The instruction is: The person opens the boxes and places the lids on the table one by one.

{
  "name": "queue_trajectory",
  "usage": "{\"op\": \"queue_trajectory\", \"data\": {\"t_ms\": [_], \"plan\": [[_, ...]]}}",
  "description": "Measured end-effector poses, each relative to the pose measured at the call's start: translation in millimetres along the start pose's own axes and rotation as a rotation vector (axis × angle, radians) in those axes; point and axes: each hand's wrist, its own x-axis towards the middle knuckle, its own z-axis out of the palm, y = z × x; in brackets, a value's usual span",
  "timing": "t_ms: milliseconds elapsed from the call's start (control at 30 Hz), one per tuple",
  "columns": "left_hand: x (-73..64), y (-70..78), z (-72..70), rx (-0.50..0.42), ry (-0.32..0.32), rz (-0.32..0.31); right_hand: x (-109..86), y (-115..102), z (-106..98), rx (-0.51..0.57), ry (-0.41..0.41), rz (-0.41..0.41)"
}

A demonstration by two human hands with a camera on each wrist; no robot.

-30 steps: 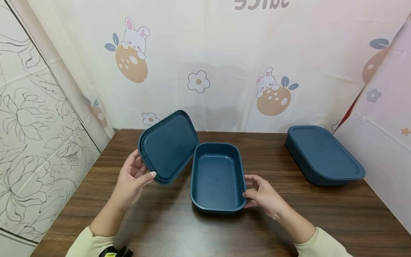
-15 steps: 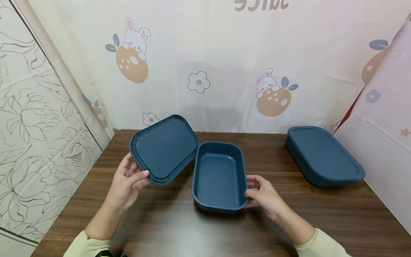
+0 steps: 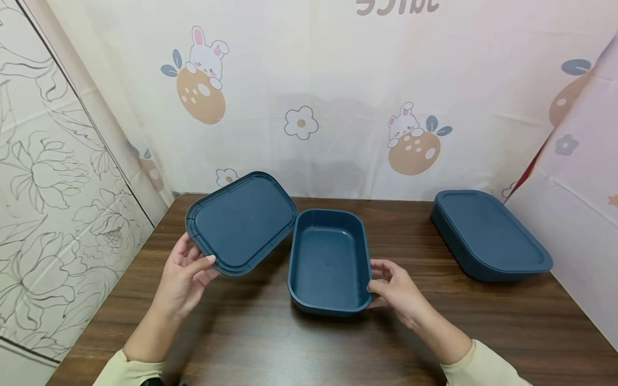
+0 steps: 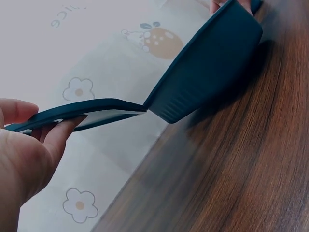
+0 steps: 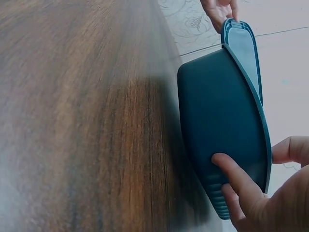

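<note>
My left hand (image 3: 181,287) pinches the near-left corner of a dark blue rectangular lid (image 3: 243,222), thumb on its grooved underside. The lid is raised and tilted, with its right edge right at the rim of a matching deep food container (image 3: 330,268). That container's inside is bare. At its lower right side my right hand (image 3: 398,295) grips the wall, thumb over the rim and fingers outside. In the right wrist view, fingers (image 5: 236,181) spread on the container's outer wall (image 5: 217,106). The left wrist view shows the lid (image 4: 96,105) edge-on.
A second blue container with its lid on (image 3: 490,233) stands at the right of the brown wooden table (image 3: 309,354). Behind the table hangs a printed curtain (image 3: 343,69). More pale fabric borders the left and right sides.
My left hand has moved left and a little down with the lid, turning it flatter toward the camera. The right hand keeps its grip, and the container has tilted slightly.
</note>
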Motion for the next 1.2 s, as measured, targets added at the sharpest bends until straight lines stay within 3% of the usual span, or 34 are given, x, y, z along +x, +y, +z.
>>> {"op": "queue_trajectory", "data": {"t_ms": [700, 967, 1200], "plan": [[-1.9, 7.8, -26.0, -0.136, 0.067, 0.084, 13.2, 2, 10, 0.027, 0.003, -0.024], [-2.5, 7.5, -33.7, -0.176, 0.055, 0.115, 21.2, 3, 19, 0.031, 0.001, -0.034], [-2.9, 7.2, -37.8, -0.198, 0.086, 0.128, 30.1, 3, 30, 0.053, -0.015, -0.036]]}}
